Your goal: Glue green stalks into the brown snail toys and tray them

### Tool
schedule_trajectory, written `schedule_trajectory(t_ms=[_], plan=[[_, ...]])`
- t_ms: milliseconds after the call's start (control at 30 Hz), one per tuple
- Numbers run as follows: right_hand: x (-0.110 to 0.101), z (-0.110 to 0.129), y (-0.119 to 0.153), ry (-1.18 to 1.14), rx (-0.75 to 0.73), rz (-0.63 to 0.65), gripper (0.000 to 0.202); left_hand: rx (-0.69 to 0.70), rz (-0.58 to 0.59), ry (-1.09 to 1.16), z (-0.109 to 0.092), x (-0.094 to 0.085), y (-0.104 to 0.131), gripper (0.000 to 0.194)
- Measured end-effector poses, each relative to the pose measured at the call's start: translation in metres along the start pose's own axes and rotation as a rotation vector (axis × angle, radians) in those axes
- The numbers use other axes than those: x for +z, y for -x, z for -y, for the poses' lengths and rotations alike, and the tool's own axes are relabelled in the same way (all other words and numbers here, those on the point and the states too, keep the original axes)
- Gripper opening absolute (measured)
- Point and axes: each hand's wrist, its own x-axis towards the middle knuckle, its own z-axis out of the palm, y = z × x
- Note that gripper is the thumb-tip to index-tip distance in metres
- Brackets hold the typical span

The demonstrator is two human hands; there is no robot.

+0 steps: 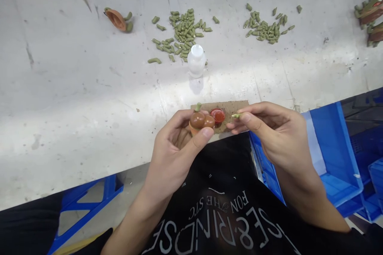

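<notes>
My left hand (176, 151) is wrapped round a brown figure (198, 120) with rounded bulges, an orange lower part and a green piece standing on top. Between thumb and fingertips, my right hand (269, 131) pinches a small green piece (236, 115), a short gap to the right of the figure. A small red dish (218, 116) with glossy red contents lies between the hands on a strip of brown cardboard (239, 106). Beyond them a white translucent bottle (196, 61) stands upright on the table.
Two piles of small green pieces, a middle pile (184, 30) and a right pile (267, 30), lie on the white table (74, 99). An orange-and-green figure (116, 20) is at the upper left, more figures (371, 14) at the far right. Blue crates (338, 155) are below the right edge.
</notes>
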Motion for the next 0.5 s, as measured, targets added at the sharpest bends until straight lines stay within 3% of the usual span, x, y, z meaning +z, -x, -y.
schedule_trajectory(t_ms=[167, 500], plan=[[0.001, 0.008, -0.005, -0.202, 0.07, 0.109, 0.005, 0.024, 0.124, 0.078, -0.007, 0.004, -0.002, 0.012], [0.003, 0.016, -0.002, -0.096, 0.048, 0.095, 0.008, 0.002, 0.214, 0.023, -0.008, 0.0, -0.001, 0.007]])
